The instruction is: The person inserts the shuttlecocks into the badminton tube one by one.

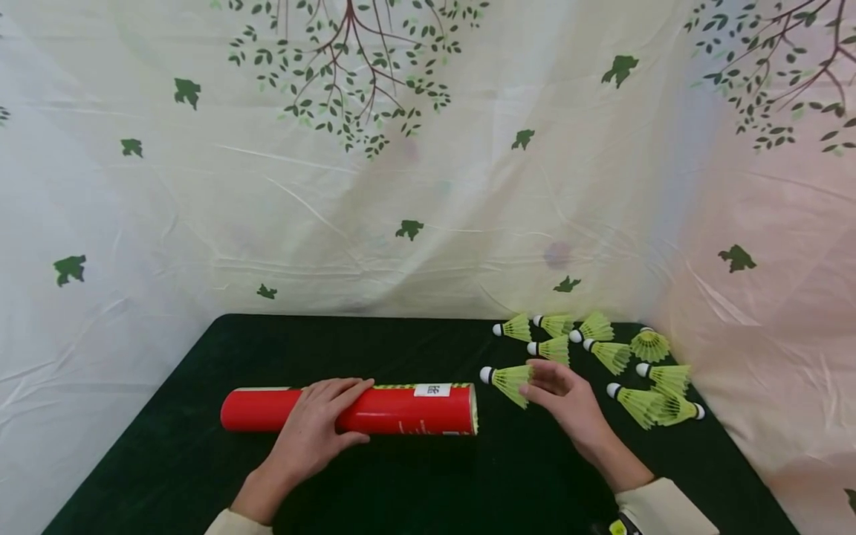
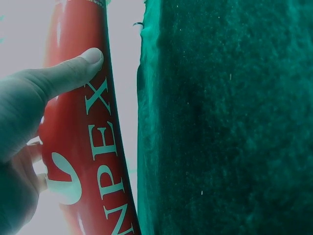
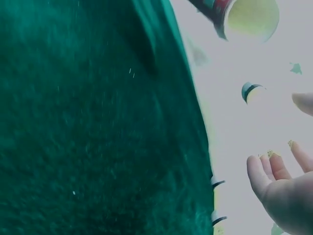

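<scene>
A long red shuttlecock tube (image 1: 414, 412) lies crosswise in the head view, its pale round end facing right. My left hand (image 1: 319, 423) grips it near the middle; the left wrist view shows the thumb (image 2: 80, 68) laid over the red wall (image 2: 80, 117) beside white lettering. To the right of that end, my right hand (image 1: 565, 401) holds a yellow shuttlecock (image 1: 506, 383) by its skirt, the white cork pointing left at the tube. In the right wrist view the cork (image 3: 252, 92) shows, while the bright background washes out most of the skirt.
Several more yellow shuttlecocks (image 1: 608, 355) lie loosely grouped at the back right of the dark green table cloth (image 1: 428, 487), beyond and beside my right hand. A pale curtain (image 1: 334, 223) with printed leaves hangs close behind the table and along its sides.
</scene>
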Motion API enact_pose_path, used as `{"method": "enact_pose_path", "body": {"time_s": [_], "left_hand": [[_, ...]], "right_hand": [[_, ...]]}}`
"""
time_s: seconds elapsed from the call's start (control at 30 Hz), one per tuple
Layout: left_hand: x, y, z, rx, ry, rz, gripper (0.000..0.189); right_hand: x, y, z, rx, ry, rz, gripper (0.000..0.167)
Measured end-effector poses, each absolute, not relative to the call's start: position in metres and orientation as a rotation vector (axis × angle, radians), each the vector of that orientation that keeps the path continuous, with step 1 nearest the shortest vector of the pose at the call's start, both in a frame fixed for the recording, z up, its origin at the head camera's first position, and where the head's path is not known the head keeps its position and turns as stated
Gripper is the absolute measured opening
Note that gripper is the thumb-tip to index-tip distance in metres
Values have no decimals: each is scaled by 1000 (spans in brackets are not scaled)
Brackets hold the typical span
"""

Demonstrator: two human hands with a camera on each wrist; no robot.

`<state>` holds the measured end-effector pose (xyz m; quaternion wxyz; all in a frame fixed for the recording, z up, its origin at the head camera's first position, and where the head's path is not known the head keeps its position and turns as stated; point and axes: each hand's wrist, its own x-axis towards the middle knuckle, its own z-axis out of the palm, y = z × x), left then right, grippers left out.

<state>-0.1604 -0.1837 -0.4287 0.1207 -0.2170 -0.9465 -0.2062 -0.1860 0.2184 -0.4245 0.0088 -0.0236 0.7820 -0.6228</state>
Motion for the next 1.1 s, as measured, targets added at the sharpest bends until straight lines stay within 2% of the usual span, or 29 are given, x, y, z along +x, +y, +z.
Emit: {"method": "enact_pose_path", "body": {"time_s": [0.33, 1.1], "left_hand": [[-158, -184, -427, -634, -2759, -592, 86], [-152, -179, -429, -624, -2758, -585, 87]], "right_hand": [[-162, 216, -413, -164, 2264, -2018, 53], [-152, 206, -410, -327, 2152, -1952, 53]]}}
